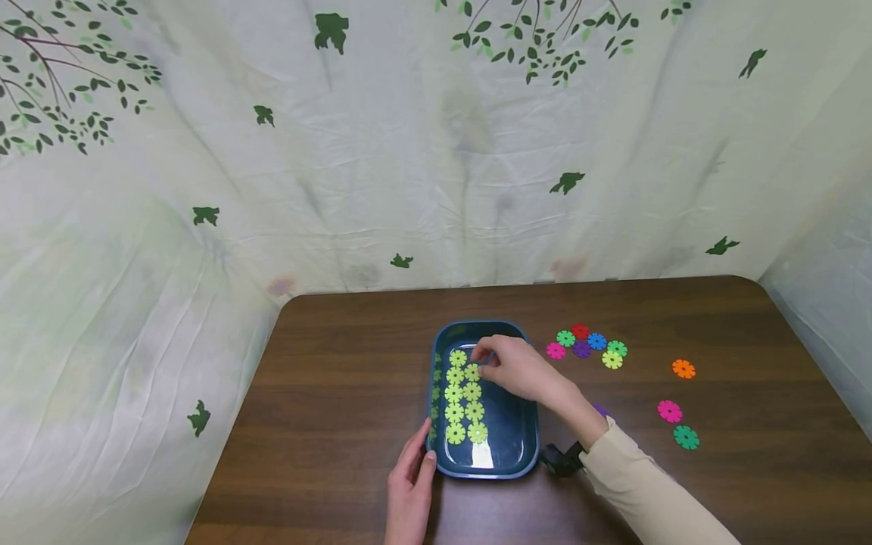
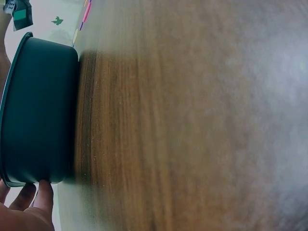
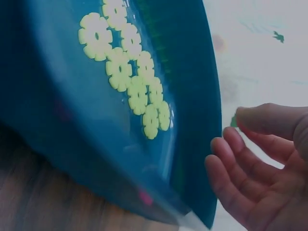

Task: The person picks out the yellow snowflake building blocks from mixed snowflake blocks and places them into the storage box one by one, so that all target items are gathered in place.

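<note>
My left hand steadies a dark blue tray at its near left corner, fingertips against the outer wall. In the left wrist view, fingers touch the end of the tray's wall. Inside the tray, several yellow-green flower-shaped discs lie flat in two columns along the left side. My right hand hovers over the far part of the tray, thumb beside the upper disc of the right column. Its fingers are loosely bent, and I see nothing held between them.
Right of the tray, a loose cluster of coloured discs lies on the wooden table. Farther right are an orange disc, a pink disc and a green disc. A purple disc is partly hidden by my right forearm.
</note>
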Motion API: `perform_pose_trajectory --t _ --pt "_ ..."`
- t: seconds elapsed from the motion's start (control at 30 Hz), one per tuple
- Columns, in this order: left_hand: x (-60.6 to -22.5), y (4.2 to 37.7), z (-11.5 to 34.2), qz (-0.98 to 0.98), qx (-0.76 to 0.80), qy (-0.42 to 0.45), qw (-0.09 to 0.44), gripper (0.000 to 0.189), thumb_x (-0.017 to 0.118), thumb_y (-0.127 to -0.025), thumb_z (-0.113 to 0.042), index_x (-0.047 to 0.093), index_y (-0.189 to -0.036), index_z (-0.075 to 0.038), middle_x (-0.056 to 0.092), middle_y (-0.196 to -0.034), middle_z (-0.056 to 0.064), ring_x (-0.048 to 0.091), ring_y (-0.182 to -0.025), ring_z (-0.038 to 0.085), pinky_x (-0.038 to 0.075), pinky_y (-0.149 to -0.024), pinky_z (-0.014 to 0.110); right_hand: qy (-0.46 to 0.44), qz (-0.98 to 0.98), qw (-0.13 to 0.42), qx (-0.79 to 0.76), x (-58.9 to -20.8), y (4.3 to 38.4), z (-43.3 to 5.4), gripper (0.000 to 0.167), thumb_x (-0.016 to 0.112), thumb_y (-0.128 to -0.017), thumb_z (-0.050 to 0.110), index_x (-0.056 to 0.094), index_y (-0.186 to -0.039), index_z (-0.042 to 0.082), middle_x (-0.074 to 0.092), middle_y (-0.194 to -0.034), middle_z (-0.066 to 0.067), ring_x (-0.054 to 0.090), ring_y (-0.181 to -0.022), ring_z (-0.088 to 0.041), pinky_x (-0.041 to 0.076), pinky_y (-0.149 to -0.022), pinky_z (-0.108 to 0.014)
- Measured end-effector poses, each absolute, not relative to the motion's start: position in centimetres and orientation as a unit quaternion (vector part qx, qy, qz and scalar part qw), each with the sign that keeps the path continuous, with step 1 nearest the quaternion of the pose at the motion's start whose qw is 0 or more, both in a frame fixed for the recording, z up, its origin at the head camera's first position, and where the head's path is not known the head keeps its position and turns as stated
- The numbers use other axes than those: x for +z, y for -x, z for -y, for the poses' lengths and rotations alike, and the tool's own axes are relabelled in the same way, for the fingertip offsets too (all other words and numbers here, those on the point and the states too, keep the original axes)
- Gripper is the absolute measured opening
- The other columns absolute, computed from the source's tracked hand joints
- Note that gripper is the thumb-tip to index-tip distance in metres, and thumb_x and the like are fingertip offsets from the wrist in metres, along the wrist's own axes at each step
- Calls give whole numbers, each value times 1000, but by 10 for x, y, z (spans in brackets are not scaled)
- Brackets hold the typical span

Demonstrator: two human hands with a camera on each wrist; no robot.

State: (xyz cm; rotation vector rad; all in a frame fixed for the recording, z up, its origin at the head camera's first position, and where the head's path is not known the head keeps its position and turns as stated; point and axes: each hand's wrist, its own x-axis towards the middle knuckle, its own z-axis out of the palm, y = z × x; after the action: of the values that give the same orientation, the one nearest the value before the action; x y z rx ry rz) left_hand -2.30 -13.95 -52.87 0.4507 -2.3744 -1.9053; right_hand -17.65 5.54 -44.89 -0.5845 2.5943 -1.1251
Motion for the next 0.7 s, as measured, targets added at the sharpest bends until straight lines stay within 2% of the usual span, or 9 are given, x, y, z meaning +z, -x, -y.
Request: perform_pose_trajectory --t 0.5,0.7 --pt "-529 23 140 770 -623 -132 45 43 55 -98 -4 58 -138 -19 53 -142 -1 42 -135 19 32 -111 35 194 -884 84 -416 -452 163 -93 27 74 -88 15 68 -115 16 66 -107 -1 58 -89 -14 55 -69 -25" --pt "-530 22 140 770 -624 -127 52 44 56 -97 -3 59 -138 -20 54 -141 -2 43 -134 17 32 -107 19 200 -884 65 -417 -459 159 -107 29 75 -88 15 68 -116 15 67 -108 -4 59 -87 -12 55 -74 -26"
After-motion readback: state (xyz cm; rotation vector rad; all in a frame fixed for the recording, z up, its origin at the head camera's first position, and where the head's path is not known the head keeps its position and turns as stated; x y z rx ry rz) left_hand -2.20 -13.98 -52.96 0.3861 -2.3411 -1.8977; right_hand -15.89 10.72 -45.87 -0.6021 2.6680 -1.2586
